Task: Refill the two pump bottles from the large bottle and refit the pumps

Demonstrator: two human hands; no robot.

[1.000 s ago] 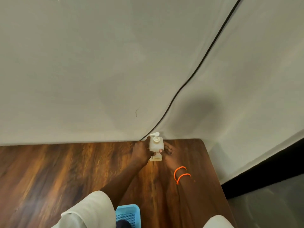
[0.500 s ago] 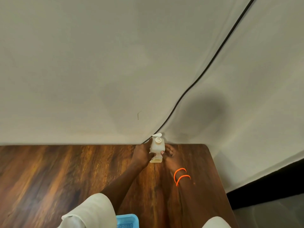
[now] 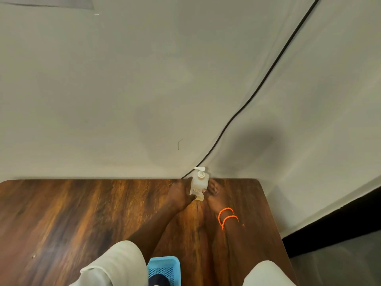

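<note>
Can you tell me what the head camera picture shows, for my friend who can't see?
Two hands, left hand and right hand, hold a small pump bottle upright at the far edge of a wooden table.

left hand (image 3: 179, 196), right hand (image 3: 214, 190), both gripping
</note>
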